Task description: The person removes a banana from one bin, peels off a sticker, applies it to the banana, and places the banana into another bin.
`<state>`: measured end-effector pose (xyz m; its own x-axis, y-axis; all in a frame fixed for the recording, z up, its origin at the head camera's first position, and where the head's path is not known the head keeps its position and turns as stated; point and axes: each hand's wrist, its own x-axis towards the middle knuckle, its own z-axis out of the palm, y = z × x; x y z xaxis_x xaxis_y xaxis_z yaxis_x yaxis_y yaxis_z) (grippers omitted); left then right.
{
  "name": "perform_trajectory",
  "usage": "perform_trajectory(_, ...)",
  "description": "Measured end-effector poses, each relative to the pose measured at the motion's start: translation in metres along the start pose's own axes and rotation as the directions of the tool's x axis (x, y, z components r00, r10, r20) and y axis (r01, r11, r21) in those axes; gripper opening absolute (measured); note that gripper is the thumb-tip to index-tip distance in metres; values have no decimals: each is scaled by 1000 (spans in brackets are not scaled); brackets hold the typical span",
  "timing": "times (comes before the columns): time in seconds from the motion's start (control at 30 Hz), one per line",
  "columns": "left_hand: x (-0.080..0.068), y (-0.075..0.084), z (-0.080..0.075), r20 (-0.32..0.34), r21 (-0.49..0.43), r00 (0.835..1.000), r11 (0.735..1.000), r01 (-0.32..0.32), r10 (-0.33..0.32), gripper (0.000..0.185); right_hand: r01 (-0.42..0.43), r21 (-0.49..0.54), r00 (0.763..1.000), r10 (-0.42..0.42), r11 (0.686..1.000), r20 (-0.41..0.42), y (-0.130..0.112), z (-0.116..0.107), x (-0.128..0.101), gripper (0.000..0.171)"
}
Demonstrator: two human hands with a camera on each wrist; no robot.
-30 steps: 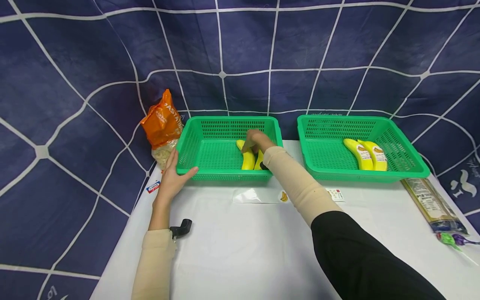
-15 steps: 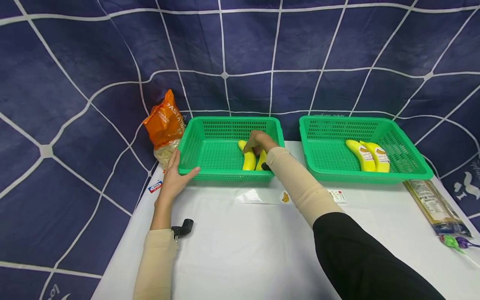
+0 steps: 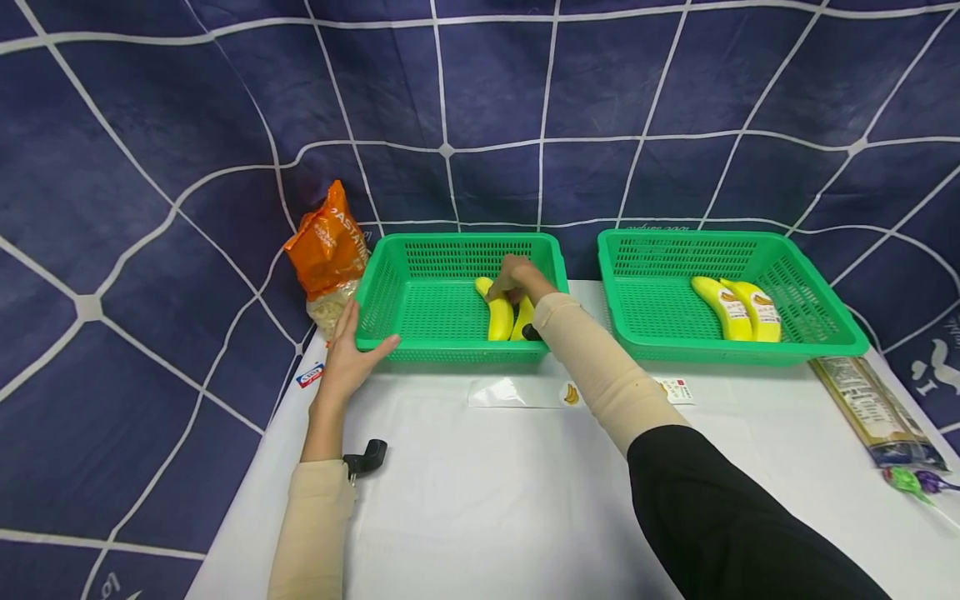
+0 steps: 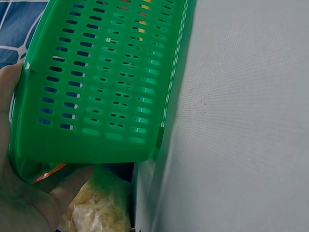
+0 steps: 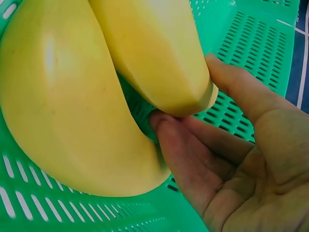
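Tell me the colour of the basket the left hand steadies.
Green, a slotted plastic basket; the left hand rests against its corner. Clearest in the head view.

The right hand (image 3: pixel 516 279) is gripping the bananas (image 3: pixel 499 315) inside the left green basket (image 3: pixel 420 350), while the left hand (image 3: pixel 348 354) is holding that basket's corner.
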<state>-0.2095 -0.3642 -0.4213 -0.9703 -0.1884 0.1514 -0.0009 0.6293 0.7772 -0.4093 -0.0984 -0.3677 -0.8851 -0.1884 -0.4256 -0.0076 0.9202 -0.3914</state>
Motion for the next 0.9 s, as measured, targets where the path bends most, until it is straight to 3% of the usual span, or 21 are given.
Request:
perform_trajectory(0.27, -1, 2, -1, -9, -1, 1000, 1000, 3, -3, 106, 42, -10, 998, -42, 999, -39, -4, -9, -8, 45)
perform_trajectory(0.5, -5, 2, -2, -1, 1, 1000, 1000, 22, -22, 104, 58, 48, 997, -56, 997, -46, -8, -21, -20, 47)
perform_trajectory(0.67, -4, 4, -3, -18, -6, 1000, 1000, 12, -12, 103, 86, 95, 995, -80, 992, -61, -11, -37, -36, 44)
perform_trajectory(0.9, -3, 5, -3, 0, 5, 1000, 1000, 13, -13, 104, 121, 70, 987, -113, 990, -114, -7, -59, -63, 43)
